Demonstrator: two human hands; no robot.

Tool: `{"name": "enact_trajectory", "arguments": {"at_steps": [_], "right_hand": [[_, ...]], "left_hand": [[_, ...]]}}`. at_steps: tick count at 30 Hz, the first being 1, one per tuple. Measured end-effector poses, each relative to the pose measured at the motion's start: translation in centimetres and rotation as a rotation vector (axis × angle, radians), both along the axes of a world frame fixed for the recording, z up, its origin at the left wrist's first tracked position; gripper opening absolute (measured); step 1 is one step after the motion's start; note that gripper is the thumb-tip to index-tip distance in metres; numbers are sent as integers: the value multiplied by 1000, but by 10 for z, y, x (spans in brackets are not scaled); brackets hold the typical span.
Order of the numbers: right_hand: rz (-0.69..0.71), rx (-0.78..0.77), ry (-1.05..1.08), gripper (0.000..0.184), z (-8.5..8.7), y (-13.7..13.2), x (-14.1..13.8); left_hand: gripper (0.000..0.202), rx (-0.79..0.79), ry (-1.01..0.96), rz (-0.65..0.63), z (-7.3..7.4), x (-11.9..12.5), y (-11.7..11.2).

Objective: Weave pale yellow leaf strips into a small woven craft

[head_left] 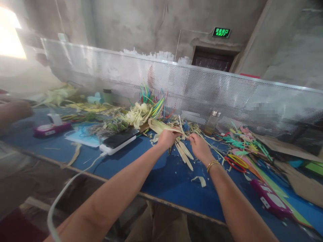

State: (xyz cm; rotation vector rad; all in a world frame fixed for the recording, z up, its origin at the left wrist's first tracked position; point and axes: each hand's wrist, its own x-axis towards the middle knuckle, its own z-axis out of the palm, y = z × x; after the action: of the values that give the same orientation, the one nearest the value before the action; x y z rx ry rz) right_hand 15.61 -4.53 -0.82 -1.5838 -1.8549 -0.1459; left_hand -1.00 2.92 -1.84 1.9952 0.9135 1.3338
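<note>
Pale, dry strips that look like corn husk hang and fan out between my hands, just over the blue table. My left hand is closed on these strips, and a wider piece of husk sticks out behind its fingers. Close by on the right, my right hand is pinched at the edge of the same bunch, a gold bracelet on its wrist. Whether its fingertips hold a husk end or a thin strand is too small to tell. A curled husk scrap lies in front of my right hand.
A dark-screened phone with a white cable lies left of my hands. Behind are heaped husks, coloured stems and a glass bottle. Purple power strips flank the work. A co-worker's blurred hand is far left.
</note>
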Motion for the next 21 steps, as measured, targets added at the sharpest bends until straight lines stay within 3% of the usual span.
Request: {"name": "enact_trajectory", "arguments": {"at_steps": [8, 11, 15, 21], "right_hand": [[-15, 105, -64, 17, 6, -7, -5], [-76, 125, -127, 25, 8, -9, -5], [-148, 64, -136, 33, 9, -10, -4], [-55, -1, -30, 33, 10, -7, -4]], "left_hand": [[11, 61, 206, 26, 0, -1, -5], [14, 50, 215, 53, 2, -2, -8], [22, 41, 209, 70, 5, -3, -11], [24, 23, 234, 149, 8, -3, -10]]}}
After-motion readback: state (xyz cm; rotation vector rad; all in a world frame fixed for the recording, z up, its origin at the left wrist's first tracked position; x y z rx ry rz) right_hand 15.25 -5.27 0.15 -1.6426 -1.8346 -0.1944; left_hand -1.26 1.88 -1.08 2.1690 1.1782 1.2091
